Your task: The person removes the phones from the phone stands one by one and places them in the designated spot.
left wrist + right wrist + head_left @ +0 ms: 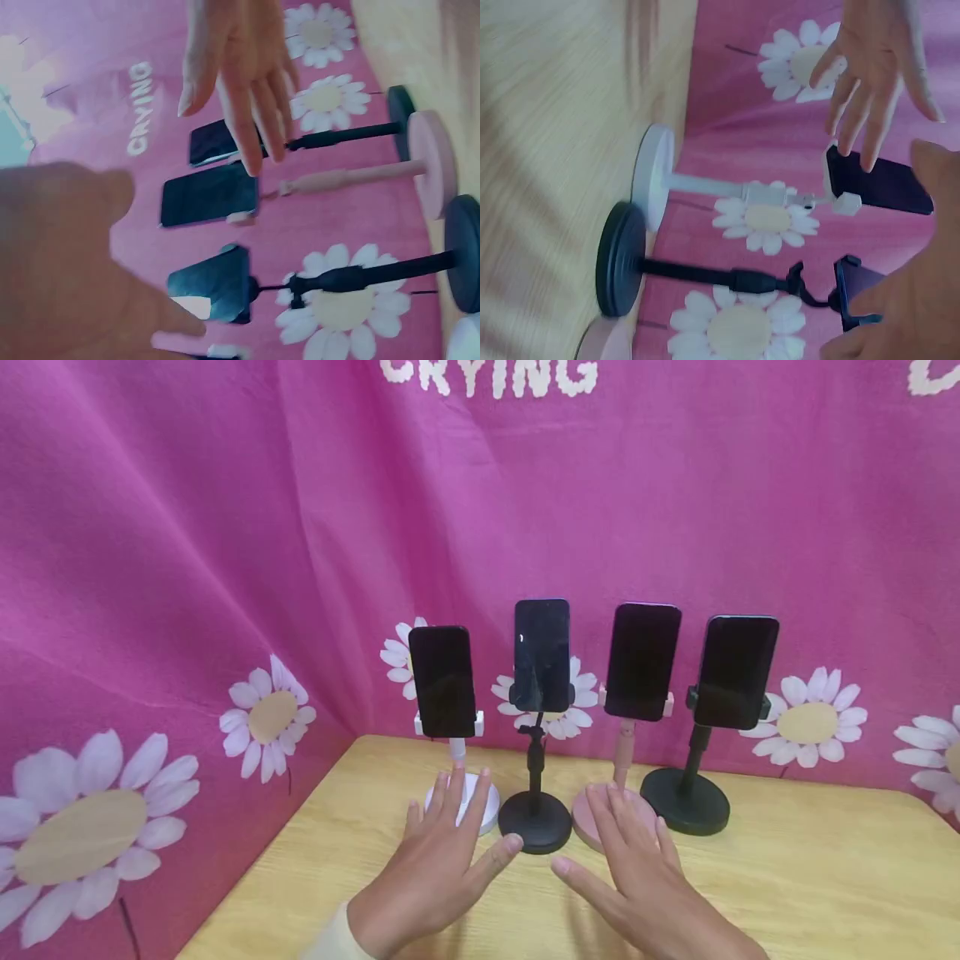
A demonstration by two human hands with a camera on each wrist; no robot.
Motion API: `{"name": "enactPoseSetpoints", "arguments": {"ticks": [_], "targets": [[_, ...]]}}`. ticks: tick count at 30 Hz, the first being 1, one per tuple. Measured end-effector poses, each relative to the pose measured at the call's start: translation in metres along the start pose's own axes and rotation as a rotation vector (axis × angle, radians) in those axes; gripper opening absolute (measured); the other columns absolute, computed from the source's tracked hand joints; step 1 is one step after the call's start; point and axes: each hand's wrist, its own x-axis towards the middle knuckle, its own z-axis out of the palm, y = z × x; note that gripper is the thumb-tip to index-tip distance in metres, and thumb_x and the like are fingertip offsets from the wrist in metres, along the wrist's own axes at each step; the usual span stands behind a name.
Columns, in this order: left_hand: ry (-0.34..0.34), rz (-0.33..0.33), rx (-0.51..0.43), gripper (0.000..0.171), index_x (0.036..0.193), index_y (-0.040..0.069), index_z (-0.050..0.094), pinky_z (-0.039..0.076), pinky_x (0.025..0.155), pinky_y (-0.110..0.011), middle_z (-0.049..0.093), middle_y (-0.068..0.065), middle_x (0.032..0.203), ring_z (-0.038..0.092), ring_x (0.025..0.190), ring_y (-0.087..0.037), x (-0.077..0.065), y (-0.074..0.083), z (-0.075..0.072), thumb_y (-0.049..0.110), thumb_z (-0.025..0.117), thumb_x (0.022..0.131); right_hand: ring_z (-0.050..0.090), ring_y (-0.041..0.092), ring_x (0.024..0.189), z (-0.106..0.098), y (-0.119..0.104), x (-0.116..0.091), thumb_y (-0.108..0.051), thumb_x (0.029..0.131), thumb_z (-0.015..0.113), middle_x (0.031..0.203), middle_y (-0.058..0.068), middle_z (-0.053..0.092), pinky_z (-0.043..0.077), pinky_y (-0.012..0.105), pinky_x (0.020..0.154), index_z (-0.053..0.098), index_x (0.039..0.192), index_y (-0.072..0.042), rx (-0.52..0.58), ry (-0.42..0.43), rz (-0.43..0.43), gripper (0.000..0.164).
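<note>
Both hands hover with fingers spread and nothing in them. In the head view my left hand [435,868] is nearest the white phone stand [486,802], its fingers overlapping that base. My right hand [645,877] overlaps the round base of the pink phone stand [588,818]. Between the two hands, a black phone stand [535,827] shows in full. Another black stand [690,806] is at the right. Each stand holds an upright smartphone with a dark screen: the leftmost phone [442,681], second phone [542,652], third phone [642,660] and rightmost phone [737,670].
The stands are in a row near the back of a light wooden table [825,877]. Behind and to the left hangs a pink cloth [675,485] with white daisies and lettering. The table's left edge runs along the cloth.
</note>
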Motion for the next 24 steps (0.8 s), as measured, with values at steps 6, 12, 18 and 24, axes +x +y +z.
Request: {"name": "enactPoseSetpoints", "arguments": {"ticks": [6, 12, 18, 24], "targets": [[0.224, -0.081, -0.147, 0.076, 0.153, 0.010, 0.023, 0.028, 0.107, -0.061, 0.025, -0.012, 0.156, 0.025, 0.142, -0.034, 0.001, -0.018, -0.022, 0.059, 0.035, 0.098, 0.003, 0.032, 0.147, 0.006, -0.019, 0.019, -0.059, 0.095, 0.045, 0.161, 0.003, 0.005, 0.012, 0.070, 0.106, 0.006, 0.156, -0.020, 0.183, 0.002, -0.112, 0.082], [0.380, -0.104, -0.331, 0.068, 0.154, 0.013, 0.020, 0.026, 0.107, -0.063, 0.030, -0.012, 0.154, 0.031, 0.139, -0.035, 0.022, -0.047, -0.036, 0.051, 0.037, 0.100, 0.016, 0.028, 0.146, 0.012, -0.033, 0.053, -0.050, 0.099, 0.043, 0.160, 0.002, 0.012, 0.019, 0.058, 0.111, 0.012, 0.155, -0.023, 0.420, 0.018, -0.169, 0.070], [0.417, -0.099, -0.553, 0.063, 0.154, 0.024, 0.018, 0.027, 0.107, -0.062, 0.032, -0.010, 0.152, 0.033, 0.138, -0.031, 0.051, -0.073, -0.033, 0.048, 0.039, 0.101, 0.031, 0.031, 0.141, 0.023, -0.044, 0.096, -0.056, 0.097, 0.043, 0.155, 0.008, 0.029, 0.030, 0.056, 0.107, 0.019, 0.153, -0.027, 0.561, 0.047, -0.111, 0.068], [0.366, -0.041, -0.760, 0.057, 0.154, 0.030, 0.019, 0.036, 0.105, -0.055, 0.027, -0.005, 0.156, 0.033, 0.138, -0.030, 0.079, -0.091, -0.021, 0.047, 0.037, 0.102, 0.040, 0.032, 0.135, 0.037, -0.053, 0.132, -0.053, 0.095, 0.050, 0.150, 0.013, 0.036, 0.036, 0.053, 0.105, 0.026, 0.152, -0.023, 0.688, 0.092, -0.110, 0.069]]}}
